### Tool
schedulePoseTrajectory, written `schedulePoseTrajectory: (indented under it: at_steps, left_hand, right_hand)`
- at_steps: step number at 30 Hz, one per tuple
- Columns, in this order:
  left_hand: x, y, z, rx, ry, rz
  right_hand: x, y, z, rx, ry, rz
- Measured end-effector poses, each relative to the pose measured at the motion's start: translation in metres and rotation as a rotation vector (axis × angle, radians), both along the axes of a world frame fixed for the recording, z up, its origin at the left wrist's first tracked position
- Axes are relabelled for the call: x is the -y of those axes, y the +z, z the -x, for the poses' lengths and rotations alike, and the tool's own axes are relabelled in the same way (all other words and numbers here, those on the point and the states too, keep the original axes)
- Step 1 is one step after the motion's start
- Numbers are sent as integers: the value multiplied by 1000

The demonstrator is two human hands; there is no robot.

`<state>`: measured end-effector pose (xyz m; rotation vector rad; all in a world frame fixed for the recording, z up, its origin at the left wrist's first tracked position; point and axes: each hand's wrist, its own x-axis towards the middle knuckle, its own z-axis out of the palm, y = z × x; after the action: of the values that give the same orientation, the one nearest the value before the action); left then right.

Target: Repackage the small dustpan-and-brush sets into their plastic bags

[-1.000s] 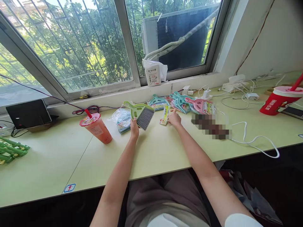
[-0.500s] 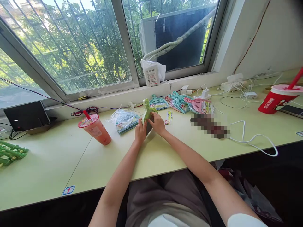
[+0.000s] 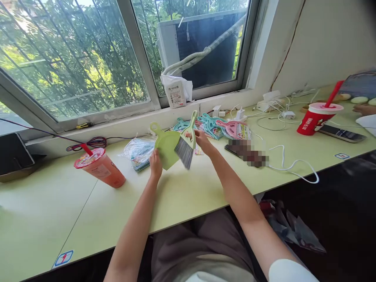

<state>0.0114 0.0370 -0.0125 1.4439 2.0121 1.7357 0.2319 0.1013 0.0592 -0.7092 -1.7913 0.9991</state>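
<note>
My left hand [image 3: 156, 163] grips a light green dustpan [image 3: 167, 147] by its left side, its looped handle pointing up and away from me. In my right hand [image 3: 202, 141] is a small brush [image 3: 188, 145] with a green handle and grey bristles that hang down in front of the dustpan's right side. Both are held above the table. Behind them lie teal dustpan sets [image 3: 212, 124] and a pink one [image 3: 233, 127] in clear packaging. Left of my left hand sits a stack of plastic-wrapped packs [image 3: 141, 154].
A drink cup [image 3: 102, 170] with a red straw stands at the left, a red cup [image 3: 313, 119] at the right beside a phone [image 3: 342, 133]. A partly blurred phone [image 3: 235, 153] with a white cable [image 3: 293, 162] lies right of my hands. A hand [image 3: 364, 109] shows at the far right edge.
The brush has come away from the dustpan; my right hand moved it to the right. My left hand keeps the dustpan, now turned to show its broad face. The view has shifted right.
</note>
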Motion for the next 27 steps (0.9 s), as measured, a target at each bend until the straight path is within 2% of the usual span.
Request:
schedulePoseTrajectory:
  at_steps: [1,3,5,7,10,14,21,27]
  left_hand:
    - [-1,1,2,-26,3,49]
    - [-1,4,4,-109,-52,170]
    - [0,5,3,-181,-106,277]
    - [1,4,2,-241,-122,362]
    - [4,4,1,-349,-104,451]
    - [10,7,0,-441,-67,558]
    - [12,10,-2,-537,53,573]
    - [10,7,-2,-538,78,594]
  right_hand:
    - [0,7,-9,91,-83,-34]
    - [1,16,-24,360,-332,-115]
    - [0,17,-34,678,-552,-126]
    - [-2,11,-37,973,-644,-64]
    - [-6,-3,-31,1203,-617,-1]
    - [-11,-15,-21,1276,-523,25]
    - [-11,-18,-16,1311,-522,13]
    - [-11,-13,-22,1316,-532,42]
